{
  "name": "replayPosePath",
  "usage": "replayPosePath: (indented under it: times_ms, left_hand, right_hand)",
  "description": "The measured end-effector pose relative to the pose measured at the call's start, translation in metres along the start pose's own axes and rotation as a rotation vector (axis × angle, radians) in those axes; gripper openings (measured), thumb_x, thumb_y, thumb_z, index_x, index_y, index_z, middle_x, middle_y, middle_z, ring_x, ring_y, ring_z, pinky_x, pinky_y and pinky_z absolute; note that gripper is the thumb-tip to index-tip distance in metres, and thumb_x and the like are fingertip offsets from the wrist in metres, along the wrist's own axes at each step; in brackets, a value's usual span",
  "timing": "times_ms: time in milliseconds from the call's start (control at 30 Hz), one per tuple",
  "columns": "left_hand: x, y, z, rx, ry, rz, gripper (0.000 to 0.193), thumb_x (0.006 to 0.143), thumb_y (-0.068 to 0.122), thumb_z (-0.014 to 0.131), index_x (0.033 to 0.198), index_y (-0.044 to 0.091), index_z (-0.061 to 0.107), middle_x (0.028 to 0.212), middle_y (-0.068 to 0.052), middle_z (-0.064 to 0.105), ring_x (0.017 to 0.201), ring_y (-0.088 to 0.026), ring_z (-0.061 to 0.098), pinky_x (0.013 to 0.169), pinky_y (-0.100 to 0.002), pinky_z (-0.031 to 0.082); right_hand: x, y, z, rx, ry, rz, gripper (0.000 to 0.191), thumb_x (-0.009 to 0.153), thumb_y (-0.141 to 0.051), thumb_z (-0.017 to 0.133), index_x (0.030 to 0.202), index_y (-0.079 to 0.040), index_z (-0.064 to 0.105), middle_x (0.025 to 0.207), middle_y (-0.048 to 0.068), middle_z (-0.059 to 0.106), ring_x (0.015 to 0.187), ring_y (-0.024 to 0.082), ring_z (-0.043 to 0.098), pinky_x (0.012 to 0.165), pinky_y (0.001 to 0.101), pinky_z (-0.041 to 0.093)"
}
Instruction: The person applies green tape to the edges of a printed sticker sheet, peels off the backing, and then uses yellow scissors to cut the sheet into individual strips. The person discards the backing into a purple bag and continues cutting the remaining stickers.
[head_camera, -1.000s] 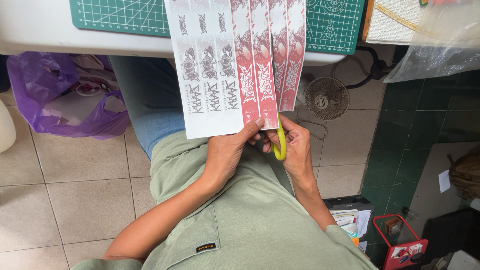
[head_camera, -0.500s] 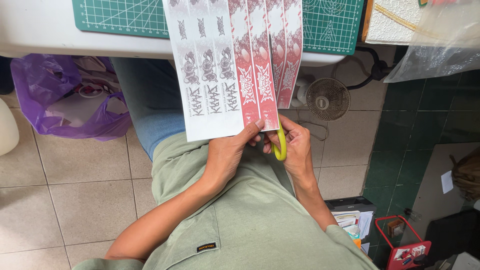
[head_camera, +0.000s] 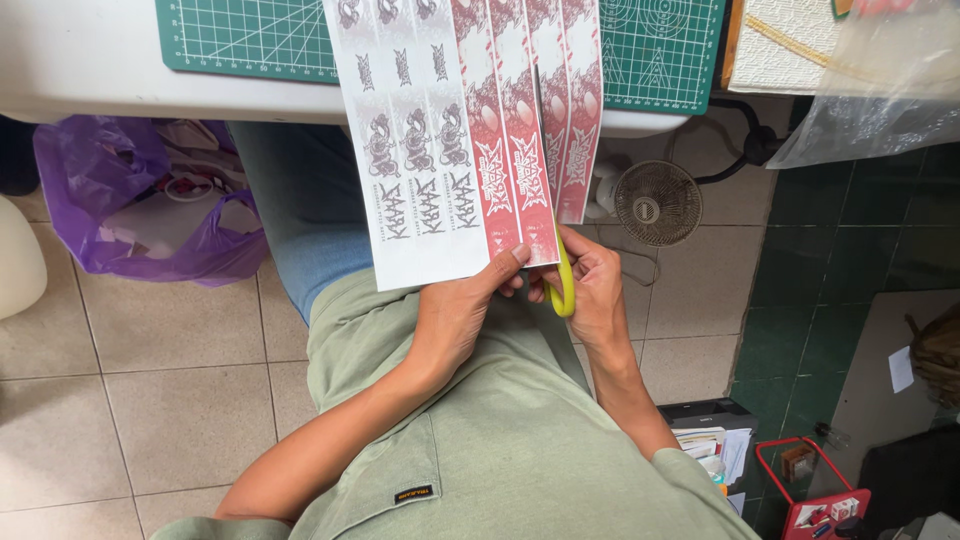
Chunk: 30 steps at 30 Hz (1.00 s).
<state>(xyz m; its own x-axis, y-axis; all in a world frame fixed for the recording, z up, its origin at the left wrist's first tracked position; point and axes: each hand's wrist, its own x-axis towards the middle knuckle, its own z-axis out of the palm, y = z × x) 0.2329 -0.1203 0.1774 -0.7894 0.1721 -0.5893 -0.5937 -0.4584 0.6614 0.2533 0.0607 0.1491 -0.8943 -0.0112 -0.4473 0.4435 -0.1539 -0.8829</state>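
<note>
My left hand (head_camera: 455, 315) pinches the near edge of a long printed sheet (head_camera: 430, 150), white strips on its left and red patterned strips on its right. My right hand (head_camera: 595, 290) grips yellow-handled scissors (head_camera: 563, 283); their blade runs up into a cut between two red strips. The sheet hangs from my lap up over the edge of the white table (head_camera: 90, 70), covering part of a green cutting mat (head_camera: 250, 35).
A purple plastic bag (head_camera: 130, 200) of scraps lies on the tiled floor at left. A small round fan (head_camera: 657, 203) stands on the floor at right. A clear plastic bag (head_camera: 880, 90) hangs off the table's right side. A red caddy (head_camera: 815, 495) sits at lower right.
The sheet has shifted slightly up and right over the mat. Both hands keep their grip in about the same place.
</note>
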Motion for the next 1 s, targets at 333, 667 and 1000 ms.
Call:
replayPosePath:
  times_ms: [333,667,1000]
  left_hand:
    - [0.001,-0.0005,0.0009,0.042,0.012,-0.021,0.018,0.09,0.018,0.077,0.095,0.002,0.072,0.081,-0.002,0.069,0.07,-0.009,0.063,0.065,-0.024,0.051]
    - [0.0003,-0.0004,0.0004,0.011,0.006,-0.031,0.018,0.091,0.017,0.076,0.099,0.002,0.072,0.084,-0.003,0.07,0.072,-0.008,0.063,0.066,-0.023,0.052]
    - [0.0003,-0.0019,-0.0008,0.002,-0.002,-0.012,0.017,0.092,0.016,0.076,0.098,0.0,0.072,0.083,-0.004,0.069,0.071,-0.009,0.062,0.066,-0.024,0.051]
  right_hand:
    - [0.003,-0.0011,-0.0025,-0.049,0.002,0.014,0.048,0.094,-0.007,0.073,0.138,0.006,0.062,0.093,0.008,0.073,0.069,0.011,0.067,0.061,0.0247,0.057]
    - [0.0035,-0.0039,-0.0008,-0.11,0.017,0.006,0.047,0.093,-0.004,0.071,0.138,0.006,0.061,0.092,0.009,0.074,0.069,0.012,0.069,0.059,0.0249,0.059]
    - [0.0043,-0.0036,0.0025,-0.058,0.018,0.037,0.046,0.092,-0.005,0.071,0.136,0.006,0.062,0.094,0.008,0.074,0.07,0.011,0.069,0.06,0.0248,0.059]
